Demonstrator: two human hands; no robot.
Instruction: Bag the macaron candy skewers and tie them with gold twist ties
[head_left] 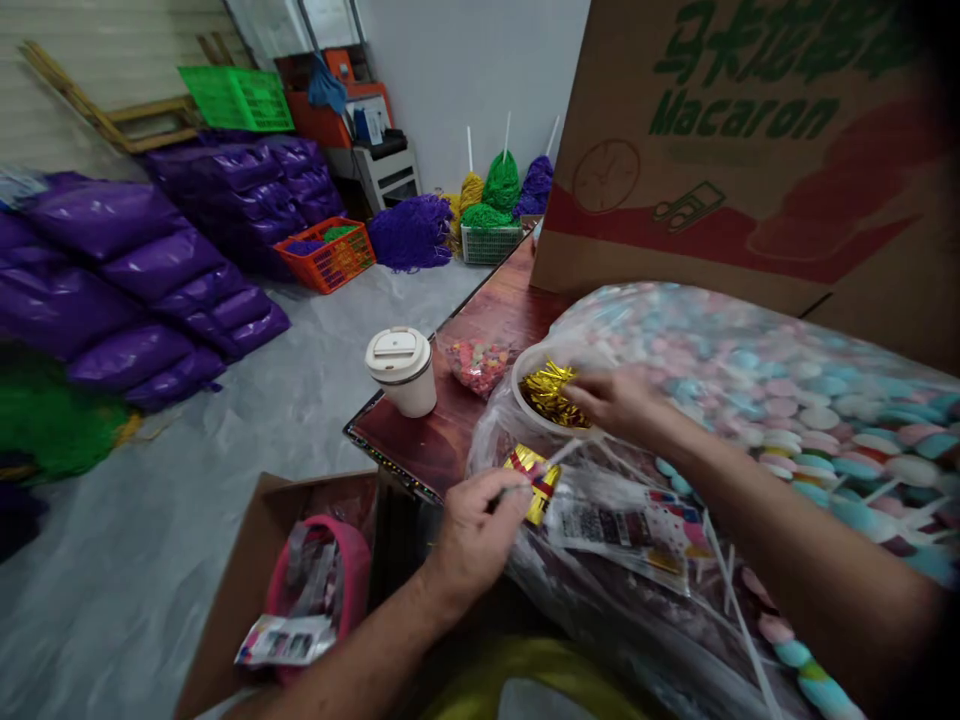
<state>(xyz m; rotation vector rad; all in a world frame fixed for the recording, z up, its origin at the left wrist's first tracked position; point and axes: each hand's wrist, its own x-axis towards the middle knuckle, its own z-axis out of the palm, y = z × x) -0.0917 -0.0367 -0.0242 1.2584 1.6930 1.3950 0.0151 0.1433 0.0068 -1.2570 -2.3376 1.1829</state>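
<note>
L hand [480,525] fingers pinched shut on the gold-topped packet [534,482], just above the big candy bag [750,380]. R hand [619,400] fingers curl into the bowl [517,385] of gold ties [551,392]; can't tell if gripping. Risk, imo: a tangled clump of ties snags and tips the bowl.

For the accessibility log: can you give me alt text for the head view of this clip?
A person's left hand pinches a small gold-and-red packet while the right hand reaches into a white bowl of gold twist ties, beside a clear bag of pastel lollipops on a red table.
</note>
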